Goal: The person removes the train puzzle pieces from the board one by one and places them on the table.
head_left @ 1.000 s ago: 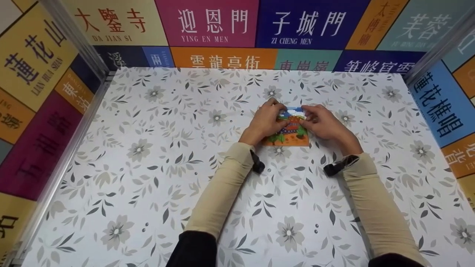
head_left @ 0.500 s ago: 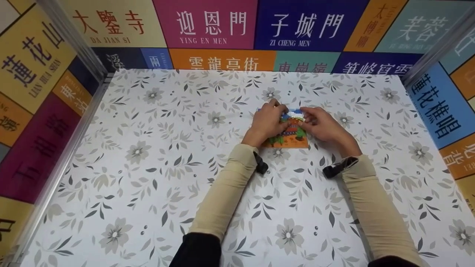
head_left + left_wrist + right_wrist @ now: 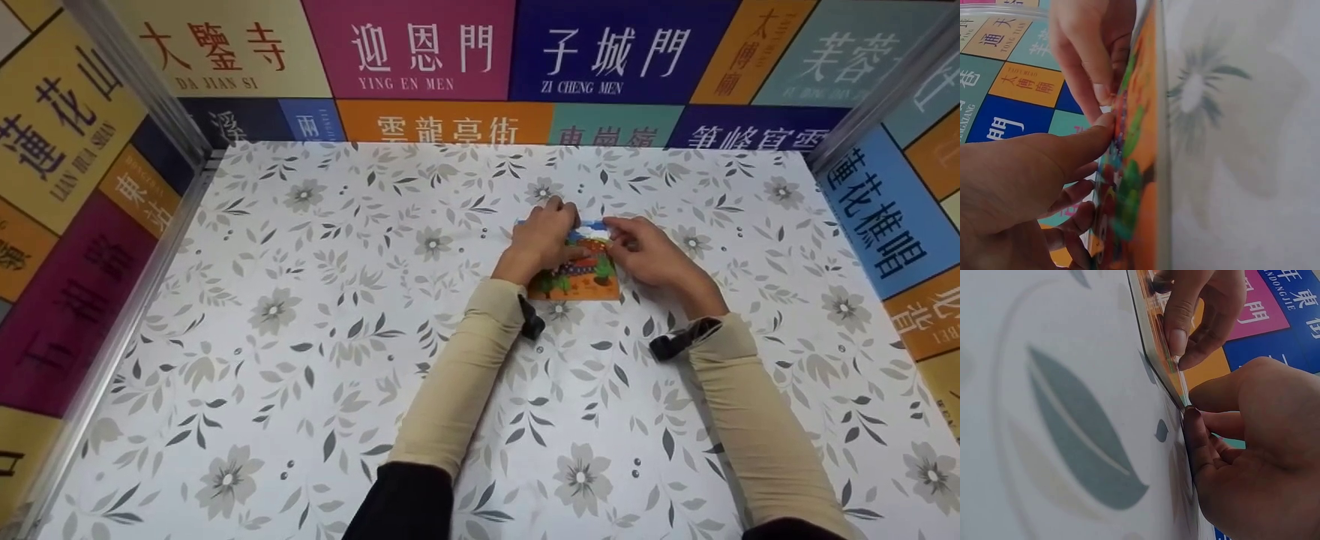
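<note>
At the right edge of a small picture board (image 3: 577, 285), the right hand (image 3: 651, 251) has a nearly closed grip, thumb and forefinger pinching it; the left hand (image 3: 540, 236) holds the upper left, fingers curled, thumb across its face. The board lies on the flowered surface (image 3: 337, 315), blue and white above, reddish midway, with green plants on orange. Both forearms angle inward in beige sleeves (image 3: 450, 375).

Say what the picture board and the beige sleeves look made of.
Picture board: perhaps card, wood or plastic, smooth-looking, with a printed face and plain pale edge. Beige sleeves: likely fabric, matte, judging by soft creases.
</note>
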Available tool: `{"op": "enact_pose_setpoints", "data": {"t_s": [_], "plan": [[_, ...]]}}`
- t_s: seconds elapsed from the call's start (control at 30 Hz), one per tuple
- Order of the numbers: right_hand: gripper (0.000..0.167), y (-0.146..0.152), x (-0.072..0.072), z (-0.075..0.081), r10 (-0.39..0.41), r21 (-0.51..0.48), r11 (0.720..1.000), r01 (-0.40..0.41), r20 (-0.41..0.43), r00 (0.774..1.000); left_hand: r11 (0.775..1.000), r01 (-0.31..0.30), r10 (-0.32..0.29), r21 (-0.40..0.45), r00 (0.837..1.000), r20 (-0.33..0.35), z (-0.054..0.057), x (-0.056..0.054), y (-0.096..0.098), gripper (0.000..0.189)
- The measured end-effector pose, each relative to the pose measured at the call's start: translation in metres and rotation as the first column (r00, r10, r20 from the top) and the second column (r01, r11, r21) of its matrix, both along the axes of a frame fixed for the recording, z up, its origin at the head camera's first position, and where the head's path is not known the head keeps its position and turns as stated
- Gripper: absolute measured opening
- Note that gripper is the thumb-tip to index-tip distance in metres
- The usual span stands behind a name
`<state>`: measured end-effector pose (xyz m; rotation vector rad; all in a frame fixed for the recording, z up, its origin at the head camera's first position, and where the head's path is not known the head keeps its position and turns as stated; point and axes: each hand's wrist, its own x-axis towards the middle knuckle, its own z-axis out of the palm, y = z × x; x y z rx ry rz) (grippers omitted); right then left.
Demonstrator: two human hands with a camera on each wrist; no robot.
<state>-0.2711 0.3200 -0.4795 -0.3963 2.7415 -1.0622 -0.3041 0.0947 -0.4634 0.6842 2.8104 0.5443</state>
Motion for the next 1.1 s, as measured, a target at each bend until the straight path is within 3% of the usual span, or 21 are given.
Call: {"op": "enact_pose_setpoints", "data": {"t_s": [0.23, 0.63, 0.9, 1.1], "plan": [[0.053, -0.001, 0.002, 0.003, -0.01, -0.019, 1.0, 0.011, 0.012, 1.0, 1.0, -0.013, 0.013, 0.01, 1.0, 0.029, 0.003, 0.0, 0.001, 0.052], [0.052, -0.001, 0.001, 0.002, -0.01, -0.025, 1.0, 0.01, 0.019, 1.0, 0.999, -0.003, 0.005, 0.047, 0.999, -0.041, -0.004, 0.007, 0.002, 0.049], [0.053, 0.0, 0.001, -0.001, -0.029, -0.031, 0.999, 0.03, 0.018, 0.999, 0.999, -0.019, 0.021, 0.044, 0.999, -0.044, -0.005, 0.008, 0.008, 0.049], [0.052, 0.001, 0.0, -0.001, -0.029, -0.027, 0.999, 0.029, 0.008, 1.0, 0.998, -0.021, 0.023, 0.052, 0.999, -0.046, -0.003, 0.012, 0.012, 0.059]]}}
